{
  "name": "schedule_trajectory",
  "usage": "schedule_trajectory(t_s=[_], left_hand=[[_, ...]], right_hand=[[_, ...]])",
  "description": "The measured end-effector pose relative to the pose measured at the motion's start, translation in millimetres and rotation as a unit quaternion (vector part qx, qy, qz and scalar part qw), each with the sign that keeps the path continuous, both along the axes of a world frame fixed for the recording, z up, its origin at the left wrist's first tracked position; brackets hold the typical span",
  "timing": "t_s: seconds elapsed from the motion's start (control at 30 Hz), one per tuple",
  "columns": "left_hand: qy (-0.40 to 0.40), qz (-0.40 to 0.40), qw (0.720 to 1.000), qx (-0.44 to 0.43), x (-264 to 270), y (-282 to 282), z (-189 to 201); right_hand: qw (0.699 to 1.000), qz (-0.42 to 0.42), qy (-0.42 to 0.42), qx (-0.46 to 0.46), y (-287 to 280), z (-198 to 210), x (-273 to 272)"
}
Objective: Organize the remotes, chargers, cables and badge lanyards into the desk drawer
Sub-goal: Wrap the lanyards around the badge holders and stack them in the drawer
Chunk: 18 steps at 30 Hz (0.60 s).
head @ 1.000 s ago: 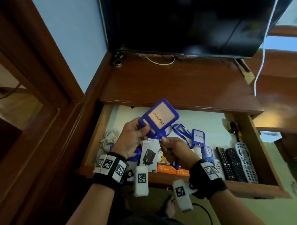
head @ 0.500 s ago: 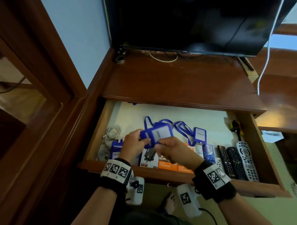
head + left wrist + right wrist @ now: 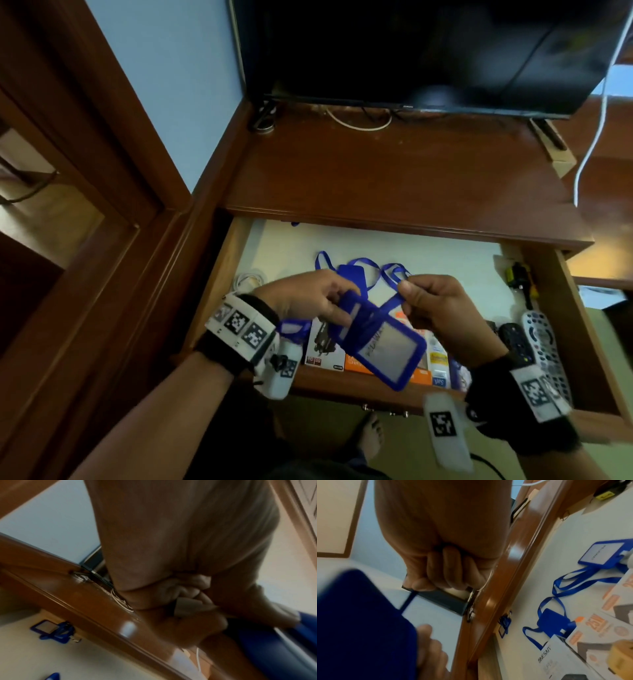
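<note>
Both forearms reach in from below over the open drawer (image 3: 219, 281), wrists banded with marker cuffs. The left hand (image 3: 301, 296) lies palm-down, knuckles up, its fingers curled over the top edge of a blue badge (image 3: 380, 346) and gripping it. The right hand (image 3: 442, 305) is raised a little higher, thumb and forefinger pinching the blue strap (image 3: 390, 306) that runs down to the badge. The badge hangs tilted between the hands, above the charger boxes (image 3: 346, 356) at the drawer's front. Two more badges (image 3: 599, 553) lie on the drawer floor behind. Remotes (image 3: 541, 346) lie at the right end, white cables (image 3: 248, 279) at the left. A TV (image 3: 428, 51) stands on the desk (image 3: 376, 171).
</note>
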State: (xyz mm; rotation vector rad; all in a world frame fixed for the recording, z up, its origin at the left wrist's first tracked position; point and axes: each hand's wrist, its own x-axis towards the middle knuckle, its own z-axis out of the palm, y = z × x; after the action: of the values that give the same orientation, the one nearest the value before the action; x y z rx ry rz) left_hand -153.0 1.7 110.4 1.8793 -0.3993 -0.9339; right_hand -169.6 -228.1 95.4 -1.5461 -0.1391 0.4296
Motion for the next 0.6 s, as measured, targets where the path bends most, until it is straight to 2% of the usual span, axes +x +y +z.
schedule_trajectory(t_s=[0.07,0.17,0.23,0.3,0.37,0.43,0.5,0.6], left_hand=[[-0.015,0.012,0.999,-0.042,11,9,11],[-0.057,0.088,0.987,-0.119,22,18,12],[-0.085,0.156,0.974,-0.141,27,17,1],[-0.095,0.267,0.946,-0.155,30,9,-17],[-0.061,0.376,0.904,-0.194,32,0,-30],[-0.018,0.440,0.869,-0.226,31,-5,-39],[0.000,0.474,0.852,-0.223,30,-3,-46],[0.019,0.494,0.838,-0.230,25,8,-56]], right_hand=[[0.999,-0.017,0.006,0.037,9,-7,7],[0.992,-0.031,0.044,0.112,32,-14,18],[0.990,-0.017,0.071,0.123,50,-21,26],[0.986,-0.033,0.111,0.121,70,-25,34],[0.974,-0.052,0.138,0.174,88,-26,43],[0.963,-0.078,0.160,0.202,100,-38,54],[0.965,-0.063,0.171,0.187,101,-51,58],[0.975,0.046,0.166,0.141,98,-66,52]])
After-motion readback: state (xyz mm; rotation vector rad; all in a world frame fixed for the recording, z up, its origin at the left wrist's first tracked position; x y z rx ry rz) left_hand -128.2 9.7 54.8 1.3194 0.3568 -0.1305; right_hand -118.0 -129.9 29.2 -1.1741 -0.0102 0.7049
